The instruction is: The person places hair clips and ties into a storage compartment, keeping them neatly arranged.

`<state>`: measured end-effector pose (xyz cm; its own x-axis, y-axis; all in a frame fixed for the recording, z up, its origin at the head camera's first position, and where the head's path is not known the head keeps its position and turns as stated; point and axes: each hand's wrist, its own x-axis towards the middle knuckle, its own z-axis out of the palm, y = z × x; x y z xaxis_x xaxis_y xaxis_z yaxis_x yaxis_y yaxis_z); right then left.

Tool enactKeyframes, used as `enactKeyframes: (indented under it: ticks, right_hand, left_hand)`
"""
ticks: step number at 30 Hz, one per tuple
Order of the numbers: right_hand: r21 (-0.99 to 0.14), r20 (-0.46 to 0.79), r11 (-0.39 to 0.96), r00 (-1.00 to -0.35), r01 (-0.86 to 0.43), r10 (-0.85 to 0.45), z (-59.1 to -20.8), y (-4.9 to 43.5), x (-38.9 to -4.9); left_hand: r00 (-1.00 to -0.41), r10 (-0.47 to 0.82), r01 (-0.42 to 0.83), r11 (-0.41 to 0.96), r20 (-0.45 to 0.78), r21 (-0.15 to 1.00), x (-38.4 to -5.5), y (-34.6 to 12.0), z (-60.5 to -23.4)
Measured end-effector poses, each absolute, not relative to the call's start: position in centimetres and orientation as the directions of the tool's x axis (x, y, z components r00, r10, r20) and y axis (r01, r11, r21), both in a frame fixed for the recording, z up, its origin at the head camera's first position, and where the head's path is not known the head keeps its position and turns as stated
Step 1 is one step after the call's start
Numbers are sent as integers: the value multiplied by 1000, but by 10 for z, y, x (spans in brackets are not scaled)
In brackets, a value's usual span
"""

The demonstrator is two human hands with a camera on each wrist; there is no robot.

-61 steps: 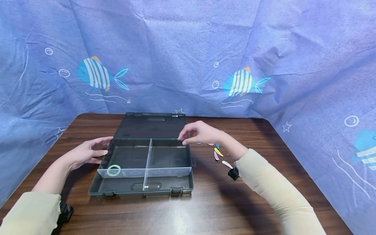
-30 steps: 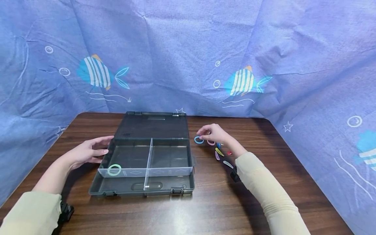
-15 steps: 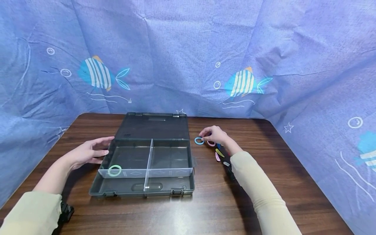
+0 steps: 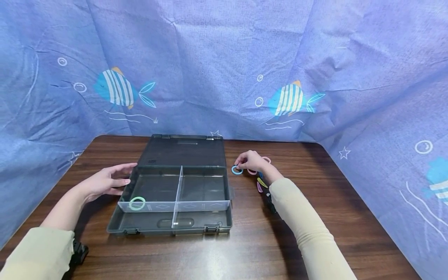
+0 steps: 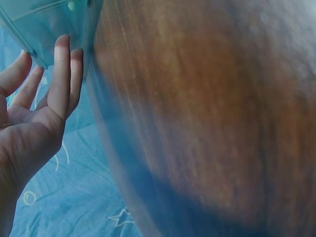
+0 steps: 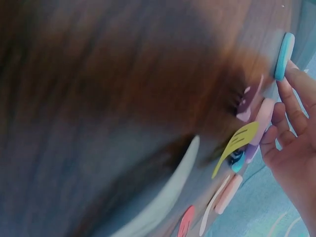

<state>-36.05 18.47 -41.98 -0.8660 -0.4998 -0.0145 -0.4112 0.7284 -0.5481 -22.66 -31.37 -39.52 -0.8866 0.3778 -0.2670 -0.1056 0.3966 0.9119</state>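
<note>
A dark translucent divided box (image 4: 117, 225) lies with its lid (image 4: 187, 149) folded back. My left hand (image 4: 101, 182) rests its extended fingers against the box's left side; the left wrist view shows the fingertips at its wall. Inside, a light green hair tie (image 4: 137, 209) leans on the clear divider in the left part. To the right of the box, my right hand (image 4: 252, 160) pinches the rim of a blue hair tie (image 4: 237, 174) at the table top. Beneath that hand, a pink hair tie (image 4: 251, 172) is partly covered.
Snap hair clips lie around my right wrist: yellow (image 4: 261, 182), pink (image 4: 259, 187), white (image 6: 170, 190) and red (image 6: 185, 222). Another pink hair tie (image 4: 270, 160) lies behind the hand. A blue fish-print cloth (image 4: 210, 70) hangs behind the wooden table (image 4: 168, 256).
My right hand has moved from above the box's far right corner to the hair ties, its fingers now on the blue one. My left hand has stayed at the box.
</note>
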Motion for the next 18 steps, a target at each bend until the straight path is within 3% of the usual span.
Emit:
enactKeyframes:
  ticks: [18]
  right_hand:
    - [-557,12,712,-861,-428,-509,-417,183,-357]
  left_hand:
    - [-887,372,-114,395,-273,912,-228,-314,-396]
